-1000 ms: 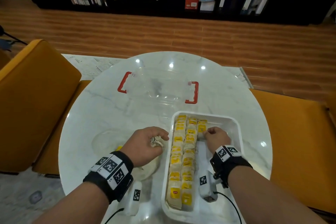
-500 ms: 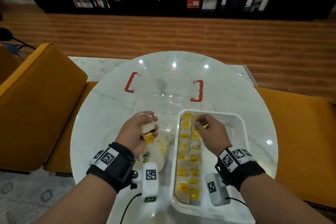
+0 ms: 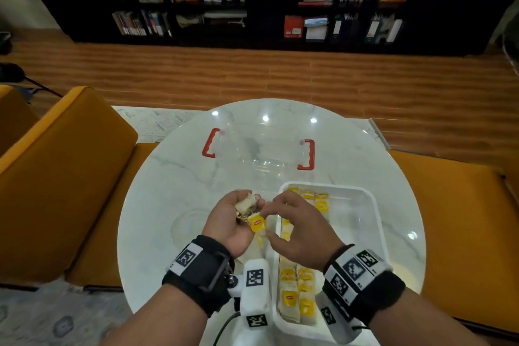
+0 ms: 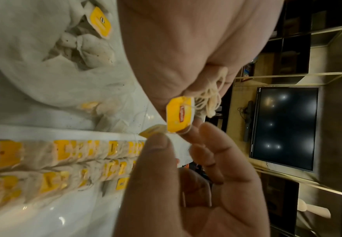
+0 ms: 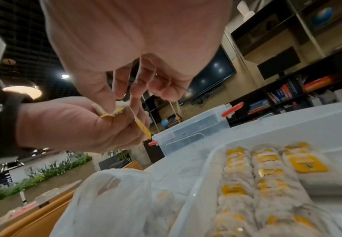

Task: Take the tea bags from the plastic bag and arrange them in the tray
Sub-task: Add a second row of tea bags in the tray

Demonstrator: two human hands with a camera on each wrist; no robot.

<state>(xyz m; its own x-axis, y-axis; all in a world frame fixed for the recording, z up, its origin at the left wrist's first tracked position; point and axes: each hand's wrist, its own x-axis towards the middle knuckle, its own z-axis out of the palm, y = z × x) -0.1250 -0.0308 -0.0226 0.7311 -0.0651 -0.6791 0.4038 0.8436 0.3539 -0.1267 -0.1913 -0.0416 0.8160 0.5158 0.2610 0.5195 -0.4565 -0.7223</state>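
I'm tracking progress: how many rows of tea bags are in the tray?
3. In the tray, one long row lies along the left wall, a second long row beside it, and a short third row at the far end. The right hand hides parts from overhead.

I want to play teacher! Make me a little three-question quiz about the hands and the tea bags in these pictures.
1. True or false: the left hand holds tea bags above the table.
2. What are the right hand's fingertips doing? A) pressing the clear box B) pinching a yellow tag C) lifting the tray
3. Fill in: the plastic bag lies to the ____ of the tray.

Key: 1 true; 2 B; 3 left.
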